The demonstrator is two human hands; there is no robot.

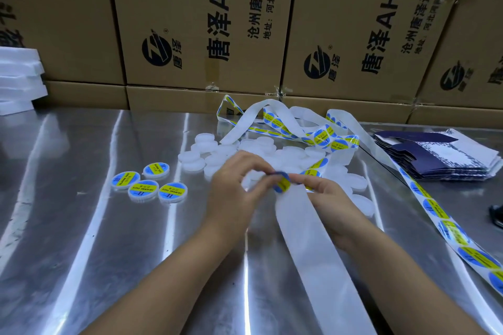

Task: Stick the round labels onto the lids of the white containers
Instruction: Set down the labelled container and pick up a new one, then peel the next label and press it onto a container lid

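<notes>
left hand (pixel 234 194) over table (pixel 81 226), cartons (pixel 190 22) behind

Bright glare streaks, soft wide-angle blur

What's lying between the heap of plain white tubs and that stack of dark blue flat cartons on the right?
A strip of round labels crosses the metal table there, white backing with blue-and-yellow stickers; the head view shows it.

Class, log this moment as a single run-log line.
step: peel label | left hand: pinches round label | right hand: holds backing strip | labelled containers: four, at left | unlabelled containers: heaped behind
</notes>
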